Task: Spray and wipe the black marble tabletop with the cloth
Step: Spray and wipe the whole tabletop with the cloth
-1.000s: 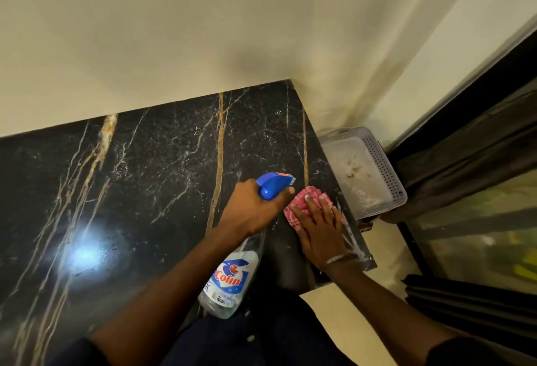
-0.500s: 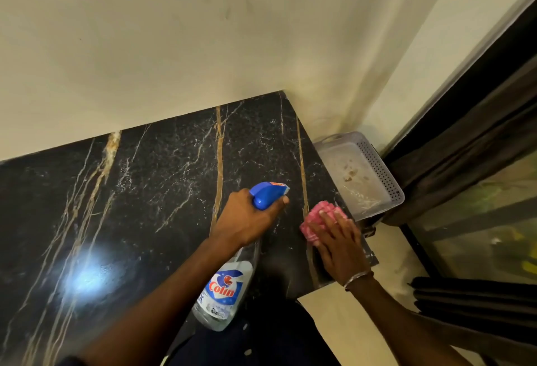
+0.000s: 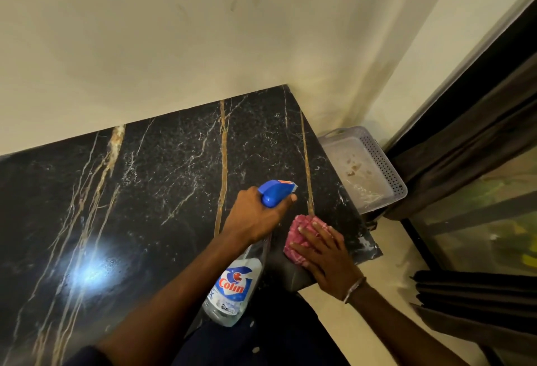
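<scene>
The black marble tabletop (image 3: 162,191), veined in white and gold, fills the left and middle of the head view. My left hand (image 3: 255,217) grips a clear spray bottle (image 3: 235,287) by its blue trigger head, nozzle aimed toward the table's right side, bottle body hanging toward me. My right hand (image 3: 328,258) lies flat with fingers spread on a pink checked cloth (image 3: 299,234), pressing it onto the tabletop near the front right corner. A metal bangle circles that wrist.
A cream wall runs along the table's far edge. A pale perforated plastic basket (image 3: 386,168) sits on the floor just past the table's right edge. Dark curtains (image 3: 465,162) and a glass door stand at the right. A light glare spot shows on the marble at the left.
My right hand and the cloth slid along the table's right end and now sit a little back toward me. The left hand keeps its hold on the bottle. The view shifted slightly.
</scene>
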A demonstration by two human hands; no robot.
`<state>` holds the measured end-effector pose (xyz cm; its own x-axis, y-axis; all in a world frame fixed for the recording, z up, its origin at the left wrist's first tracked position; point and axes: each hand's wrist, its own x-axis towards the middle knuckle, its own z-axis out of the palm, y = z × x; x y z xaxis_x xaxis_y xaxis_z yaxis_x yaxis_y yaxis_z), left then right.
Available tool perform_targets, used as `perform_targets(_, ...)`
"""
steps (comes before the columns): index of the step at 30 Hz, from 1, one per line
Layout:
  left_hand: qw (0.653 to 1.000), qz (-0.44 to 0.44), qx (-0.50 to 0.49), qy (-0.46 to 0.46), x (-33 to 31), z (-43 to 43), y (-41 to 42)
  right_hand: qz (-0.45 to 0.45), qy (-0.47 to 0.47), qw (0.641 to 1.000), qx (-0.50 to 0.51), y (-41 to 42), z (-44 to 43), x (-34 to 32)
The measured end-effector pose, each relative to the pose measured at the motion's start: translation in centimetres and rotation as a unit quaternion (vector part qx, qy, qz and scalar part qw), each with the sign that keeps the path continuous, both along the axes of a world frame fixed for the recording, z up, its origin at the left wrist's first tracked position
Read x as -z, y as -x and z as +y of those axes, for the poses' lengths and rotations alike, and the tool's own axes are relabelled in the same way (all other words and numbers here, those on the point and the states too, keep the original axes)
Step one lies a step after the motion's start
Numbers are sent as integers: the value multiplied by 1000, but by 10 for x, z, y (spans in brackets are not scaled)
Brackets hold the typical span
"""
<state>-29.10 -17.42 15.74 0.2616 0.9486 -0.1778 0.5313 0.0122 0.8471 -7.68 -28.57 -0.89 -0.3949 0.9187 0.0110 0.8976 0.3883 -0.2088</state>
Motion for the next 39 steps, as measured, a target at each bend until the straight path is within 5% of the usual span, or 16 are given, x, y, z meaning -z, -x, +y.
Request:
perform_targets(4,1000,7,13,14,1,-1,3,0,-7,992,123,-40,-11,-3)
perform_targets(9,999,6,43,20,4,-6,8,51,9,920,387,-3,-12,-5)
perform_targets(14,999,13,43,12,6,-12,10,32,13,970,239,49,-19,3)
perform_targets(19,999,15,48,11,5,-13,13,-17,8,997,81,18,-20,5)
perform_targets(22,998,28,48,12,6,-11,18,-8,13,985,174,-20,-18,-2)
perform_targets(29,999,15,46,19,5,-10,25,38,18,895,443,-3,-8,-8)
perform_targets(37,1000,16,20,7,1,-5,34,-4,13,983,183,12,-33,4)
perform_targets(39,1000,15,20,15,1,-1,38,-35,20,970,239,-14,-33,3)
